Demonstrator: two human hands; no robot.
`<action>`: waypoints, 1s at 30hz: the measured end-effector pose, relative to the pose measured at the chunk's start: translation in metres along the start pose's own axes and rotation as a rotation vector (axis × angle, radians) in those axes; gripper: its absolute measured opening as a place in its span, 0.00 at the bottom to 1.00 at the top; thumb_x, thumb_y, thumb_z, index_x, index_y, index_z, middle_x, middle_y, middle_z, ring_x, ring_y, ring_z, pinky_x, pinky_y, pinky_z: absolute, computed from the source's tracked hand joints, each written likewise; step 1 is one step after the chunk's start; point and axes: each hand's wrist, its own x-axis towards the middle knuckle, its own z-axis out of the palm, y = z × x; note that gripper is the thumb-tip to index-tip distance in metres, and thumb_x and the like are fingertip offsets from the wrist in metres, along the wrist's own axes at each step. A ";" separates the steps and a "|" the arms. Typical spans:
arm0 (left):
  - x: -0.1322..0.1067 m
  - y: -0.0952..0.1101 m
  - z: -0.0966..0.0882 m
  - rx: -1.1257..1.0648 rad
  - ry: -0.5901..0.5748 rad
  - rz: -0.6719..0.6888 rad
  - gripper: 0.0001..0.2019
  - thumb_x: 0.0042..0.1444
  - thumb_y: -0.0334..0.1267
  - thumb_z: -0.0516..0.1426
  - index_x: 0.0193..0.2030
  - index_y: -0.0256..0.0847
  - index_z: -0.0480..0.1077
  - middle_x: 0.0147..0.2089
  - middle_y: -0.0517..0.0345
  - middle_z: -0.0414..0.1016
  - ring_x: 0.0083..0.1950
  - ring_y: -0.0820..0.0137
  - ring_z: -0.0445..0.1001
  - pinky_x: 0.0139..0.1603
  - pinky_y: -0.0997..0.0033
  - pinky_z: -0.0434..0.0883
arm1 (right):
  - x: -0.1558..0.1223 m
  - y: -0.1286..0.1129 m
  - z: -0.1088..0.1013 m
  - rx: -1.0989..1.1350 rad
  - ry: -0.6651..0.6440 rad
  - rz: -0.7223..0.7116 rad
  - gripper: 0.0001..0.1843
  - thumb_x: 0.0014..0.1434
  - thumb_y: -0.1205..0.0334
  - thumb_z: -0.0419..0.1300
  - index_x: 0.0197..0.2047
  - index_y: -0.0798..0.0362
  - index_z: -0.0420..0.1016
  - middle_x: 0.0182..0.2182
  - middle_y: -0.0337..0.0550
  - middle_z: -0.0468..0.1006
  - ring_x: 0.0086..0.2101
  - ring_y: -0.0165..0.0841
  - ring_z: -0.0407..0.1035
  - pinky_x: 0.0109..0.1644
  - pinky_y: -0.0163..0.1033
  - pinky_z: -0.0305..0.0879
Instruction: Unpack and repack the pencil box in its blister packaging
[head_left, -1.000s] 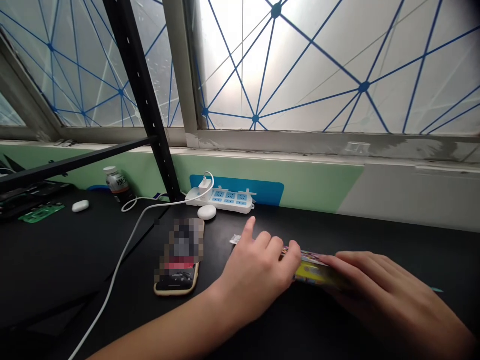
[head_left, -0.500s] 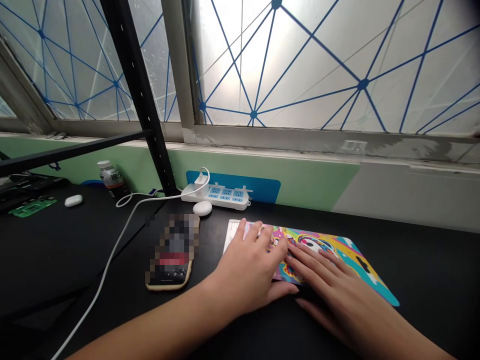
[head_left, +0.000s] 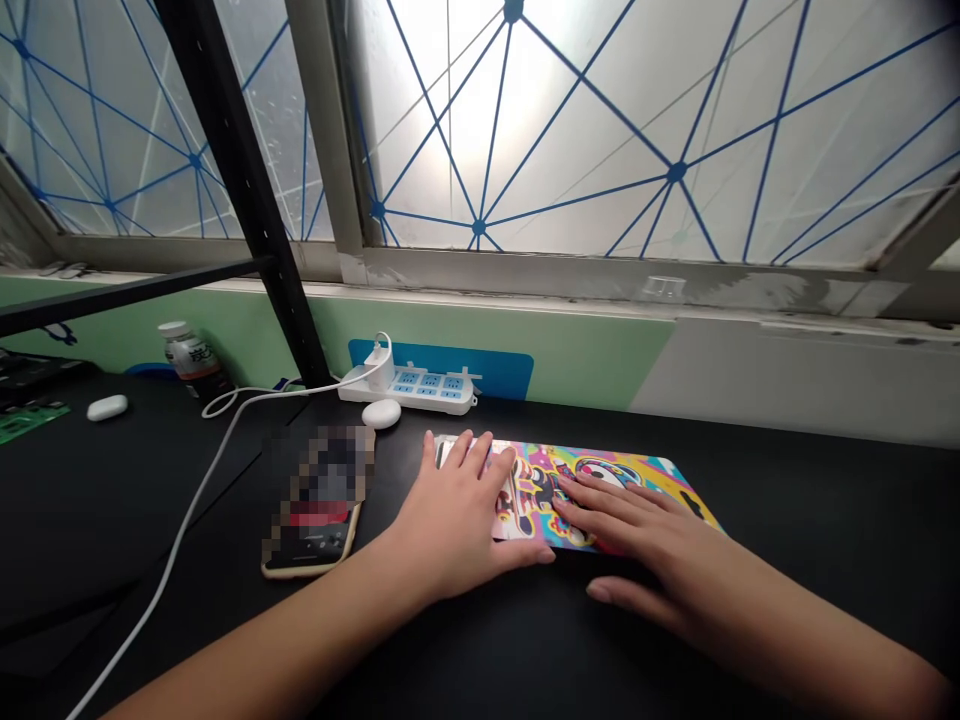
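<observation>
A flat, brightly coloured cartoon-printed packet (head_left: 637,480) lies on the black desk (head_left: 825,540). My left hand (head_left: 457,510) rests flat on its left end, fingers stretched out and spread. My right hand (head_left: 645,530) lies flat on the packet's middle, fingers extended toward the left. Neither hand grips anything. The packet's near edge is hidden under both hands.
A phone (head_left: 315,500) lies left of my left hand, with a white cable (head_left: 187,510) running to a power strip (head_left: 409,388) by the wall. A white earbud case (head_left: 381,413), a bottle (head_left: 187,360), another white case (head_left: 106,407) and a black rack post (head_left: 240,200) stand further left.
The packet, held on edge between my hands a second ago, has been laid flat. Both hands have opened and now press on it. The view shifted slightly right.
</observation>
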 end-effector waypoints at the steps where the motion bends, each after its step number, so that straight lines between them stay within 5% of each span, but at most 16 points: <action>1: 0.000 0.000 0.000 0.003 -0.001 -0.002 0.51 0.53 0.77 0.43 0.73 0.42 0.53 0.75 0.39 0.51 0.74 0.42 0.48 0.67 0.23 0.43 | -0.004 0.005 -0.004 0.016 -0.019 0.010 0.33 0.65 0.42 0.57 0.70 0.34 0.57 0.68 0.38 0.61 0.65 0.50 0.57 0.65 0.61 0.61; 7: 0.000 0.001 -0.001 0.026 -0.013 -0.014 0.52 0.52 0.77 0.44 0.73 0.40 0.54 0.75 0.38 0.50 0.74 0.41 0.49 0.67 0.25 0.47 | -0.021 0.032 -0.024 -0.014 -0.023 0.001 0.22 0.66 0.46 0.58 0.62 0.36 0.71 0.59 0.37 0.74 0.59 0.48 0.68 0.60 0.56 0.68; 11: -0.001 0.001 0.000 0.041 -0.003 -0.004 0.49 0.55 0.76 0.45 0.72 0.40 0.55 0.75 0.37 0.49 0.74 0.40 0.48 0.66 0.26 0.48 | -0.012 0.021 -0.019 -0.088 0.116 0.052 0.20 0.66 0.45 0.57 0.55 0.42 0.78 0.51 0.45 0.82 0.51 0.48 0.75 0.56 0.59 0.70; 14: -0.001 0.000 0.002 0.057 0.003 -0.002 0.47 0.57 0.74 0.45 0.72 0.41 0.55 0.75 0.36 0.50 0.74 0.39 0.48 0.66 0.26 0.48 | 0.004 -0.002 -0.005 -0.113 0.197 0.037 0.30 0.63 0.40 0.58 0.64 0.45 0.70 0.61 0.52 0.72 0.59 0.53 0.68 0.59 0.64 0.65; 18: -0.001 -0.001 0.002 0.057 -0.005 0.008 0.46 0.57 0.73 0.45 0.72 0.41 0.55 0.75 0.36 0.50 0.74 0.40 0.49 0.66 0.28 0.49 | 0.011 -0.018 0.009 -0.076 0.125 -0.039 0.45 0.59 0.32 0.56 0.73 0.45 0.53 0.69 0.51 0.59 0.66 0.57 0.54 0.64 0.68 0.58; 22: 0.001 -0.001 0.002 0.049 -0.017 0.020 0.49 0.56 0.74 0.46 0.73 0.40 0.53 0.75 0.38 0.49 0.75 0.44 0.48 0.68 0.32 0.49 | -0.008 -0.002 -0.001 -0.046 0.017 0.020 0.38 0.63 0.36 0.56 0.71 0.39 0.57 0.67 0.44 0.63 0.65 0.54 0.58 0.62 0.65 0.62; 26: 0.001 -0.001 0.002 0.039 -0.022 0.042 0.50 0.55 0.75 0.45 0.73 0.39 0.53 0.75 0.40 0.51 0.75 0.46 0.48 0.69 0.33 0.48 | -0.023 0.014 -0.024 -0.040 0.013 0.040 0.24 0.63 0.41 0.59 0.61 0.35 0.73 0.60 0.38 0.74 0.58 0.48 0.70 0.57 0.55 0.71; 30: 0.000 0.000 0.002 0.042 -0.028 0.039 0.49 0.55 0.75 0.45 0.73 0.41 0.53 0.75 0.40 0.49 0.75 0.45 0.47 0.69 0.33 0.48 | -0.013 0.004 -0.027 -0.070 0.074 0.075 0.20 0.65 0.42 0.58 0.50 0.44 0.80 0.51 0.47 0.81 0.50 0.48 0.75 0.50 0.54 0.74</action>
